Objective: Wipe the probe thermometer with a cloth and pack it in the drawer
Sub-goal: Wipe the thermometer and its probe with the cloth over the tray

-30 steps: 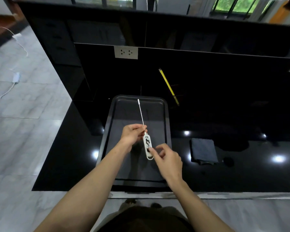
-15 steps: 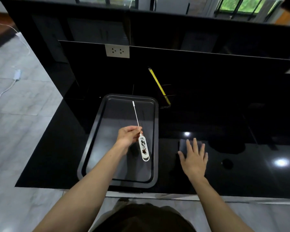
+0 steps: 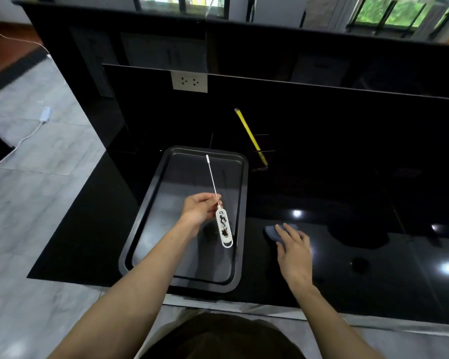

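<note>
From the head camera, my left hand (image 3: 201, 207) sits just left of the frame's centre, its fingers curled around the probe thermometer (image 3: 219, 212) where the thin metal probe meets the white body. I hold it above the dark baking tray (image 3: 151, 203), clear of the tray floor as far as I can tell. The probe points toward the top of the frame, its tip over the tray's far end. The white body hangs toward the bottom of the frame and carries dark brown smears along its face.

My right hand (image 3: 294, 251) is right of centre, lying palm down on the grey cloth (image 3: 271, 233). The fingers look fairly straight and spread across it; whether they pinch the fabric I cannot tell. The cloth rests on the glossy black countertop (image 3: 373, 268), just beside the tray's right rim.

Above the tray's upper right corner, a yellow stick (image 3: 249, 134) leans against the black back panel. A white wall socket (image 3: 189, 81) is set in that panel, upper centre-left.
</note>
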